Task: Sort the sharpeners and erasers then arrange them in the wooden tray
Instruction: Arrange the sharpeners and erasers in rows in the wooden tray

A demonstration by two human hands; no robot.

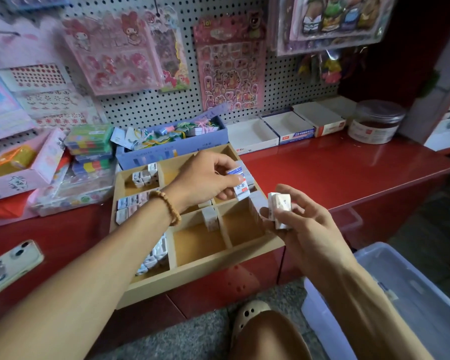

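Mostly sharpeners [144,175] fill wooden tray [205,271] left compartments; hands hold erasers [281,209].

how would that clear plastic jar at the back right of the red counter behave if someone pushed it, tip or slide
The clear plastic jar looks squat, wider than tall, so it would probably slide rather than tip. The red counter is glossy, which likely helps it slide. Dark contents seem to fill only its lower part, so it is probably light and bottom-weighted.
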